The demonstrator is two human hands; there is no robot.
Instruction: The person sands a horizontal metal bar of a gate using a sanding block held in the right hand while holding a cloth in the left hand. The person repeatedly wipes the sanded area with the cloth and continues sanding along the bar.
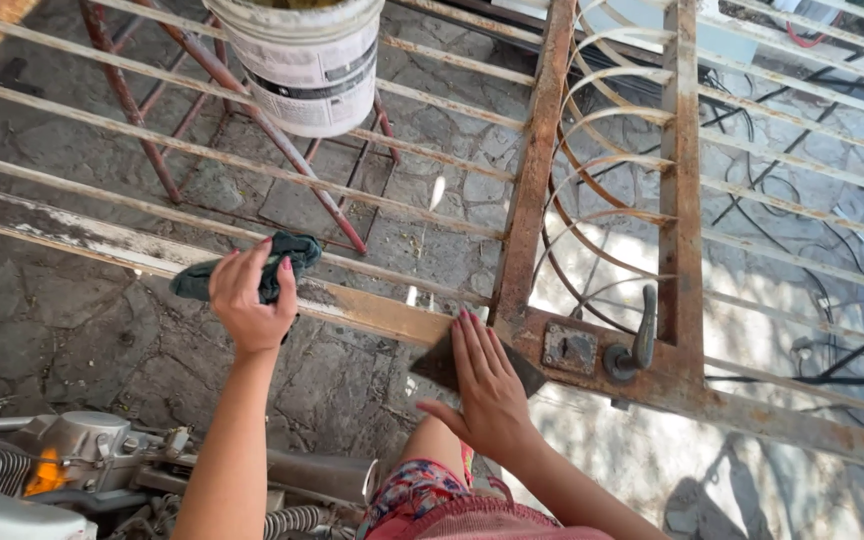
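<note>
Head view: a dark sheet of sandpaper (pixel 442 366) is pressed flat under the open right hand (pixel 487 385) on the rusty metal gate frame (pixel 392 313). A dark green cloth (pixel 277 262) is gripped by the left hand (pixel 250 298) on the rail. Beyond, a white plastic bucket (pixel 304 62) is seen.

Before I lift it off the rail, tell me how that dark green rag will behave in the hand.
The dark green rag looks floppy: it bunches under the left hand and sags over the rusty rail. It is probably light for its size, being thin cloth. It seems unlikely to slip or roll, though its folds might snag on the flaking metal.
</note>
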